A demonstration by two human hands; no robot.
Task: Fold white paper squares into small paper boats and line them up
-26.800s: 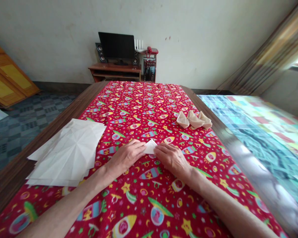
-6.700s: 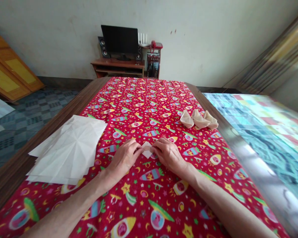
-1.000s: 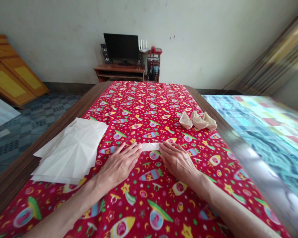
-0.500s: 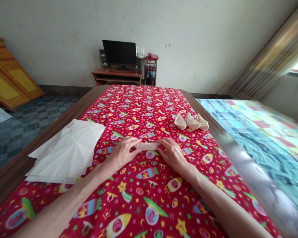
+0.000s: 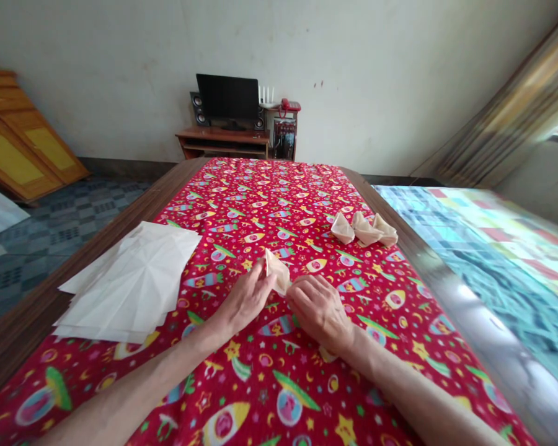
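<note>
Between my hands, above the middle of the red patterned cloth, is a small folded piece of white paper with a pointed upper end. My left hand pinches its left side with thumb and fingers. My right hand is closed at its lower right corner, fingers curled. To the left lies a stack of creased white paper sheets. Several folded paper pieces, boat-like in shape, stand in a row at the right edge of the cloth.
The cloth covers a dark wooden table. A bed with a blue checked cover adjoins it on the right. Beyond the far end are a monitor on a small desk and a red telephone. A yellow-panelled cabinet stands at left.
The folded paper was a flat strip held level by its two ends. Now it is tilted with a point up, and my right hand has turned and curled at its lower corner.
</note>
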